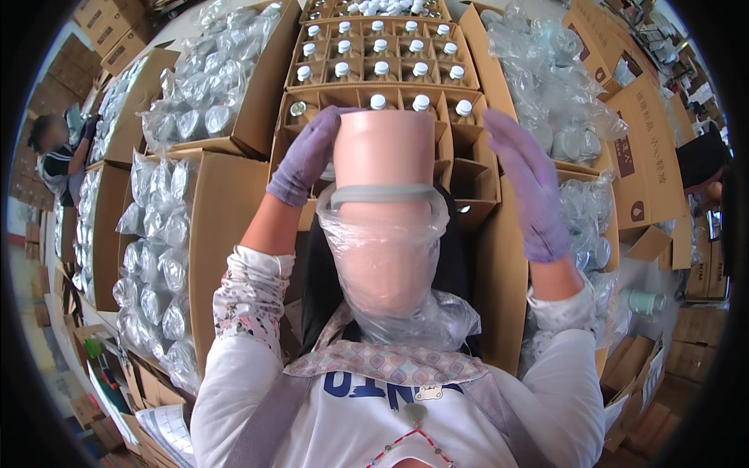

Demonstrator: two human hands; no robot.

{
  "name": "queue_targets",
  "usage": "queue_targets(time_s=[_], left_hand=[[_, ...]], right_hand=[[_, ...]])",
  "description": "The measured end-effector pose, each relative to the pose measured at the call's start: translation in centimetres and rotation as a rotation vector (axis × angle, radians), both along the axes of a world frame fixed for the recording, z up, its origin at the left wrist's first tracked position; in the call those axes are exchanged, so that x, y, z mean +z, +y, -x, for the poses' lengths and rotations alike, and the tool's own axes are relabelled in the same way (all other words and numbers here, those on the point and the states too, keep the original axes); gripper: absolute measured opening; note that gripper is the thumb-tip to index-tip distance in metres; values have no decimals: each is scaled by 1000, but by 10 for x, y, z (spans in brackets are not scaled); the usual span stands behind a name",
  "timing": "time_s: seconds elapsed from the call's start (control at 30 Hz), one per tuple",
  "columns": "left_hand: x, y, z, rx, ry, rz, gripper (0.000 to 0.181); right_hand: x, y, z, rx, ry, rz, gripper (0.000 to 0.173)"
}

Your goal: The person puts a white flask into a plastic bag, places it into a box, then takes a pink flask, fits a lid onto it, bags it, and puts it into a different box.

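A large pink tumbler [385, 152] with a grey carry handle [383, 196] stands out close before my chest. A clear plastic bag [380, 281] covers its lower part and bunches at the bottom. My left hand [310, 155], in a purple knit glove, holds the tumbler at its upper left side; some fingertips are hidden behind it. My right hand [526, 181], gloved alike and slightly blurred, is raised to the right, apart from the tumbler, with nothing in it. Behind is a divided cardboard carton [477, 175] with a few white-capped bottles [421, 104].
Farther back, another divided carton [383, 86] holds rows of white-capped bottles. Open cartons of plastic-wrapped cups [158, 205] flank me on the left, and bagged cups [526, 76] fill cartons on the right. A co-worker [61, 149] is at the far left.
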State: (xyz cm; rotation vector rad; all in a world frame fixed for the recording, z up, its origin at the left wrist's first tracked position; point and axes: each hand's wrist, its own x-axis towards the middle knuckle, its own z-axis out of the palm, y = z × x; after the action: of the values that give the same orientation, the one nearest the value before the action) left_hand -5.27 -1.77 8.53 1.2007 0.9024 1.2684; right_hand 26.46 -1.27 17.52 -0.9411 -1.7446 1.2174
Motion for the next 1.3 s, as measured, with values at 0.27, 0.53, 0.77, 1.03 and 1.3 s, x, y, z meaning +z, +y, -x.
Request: queue_targets(time_s=[0.27,0.53,0.77,1.03,1.3], left_hand=[[7,-4,-10,-5,-81,-140,55],[13,-22,10,94,-62,-400,49],[-5,-40,36,394,-67,-230,19],[-32,15,31,181,-47,-133,62],[-24,23,12,53,-144,-89,71]], right_hand=[[-21,47,62,298,57,-121,41],[-102,187,102,278,-367,146,39],[-244,182,187,343,-956,112,67],[-238,168,182,589,-535,504,53],[-232,175,162,297,-392,390,53]])
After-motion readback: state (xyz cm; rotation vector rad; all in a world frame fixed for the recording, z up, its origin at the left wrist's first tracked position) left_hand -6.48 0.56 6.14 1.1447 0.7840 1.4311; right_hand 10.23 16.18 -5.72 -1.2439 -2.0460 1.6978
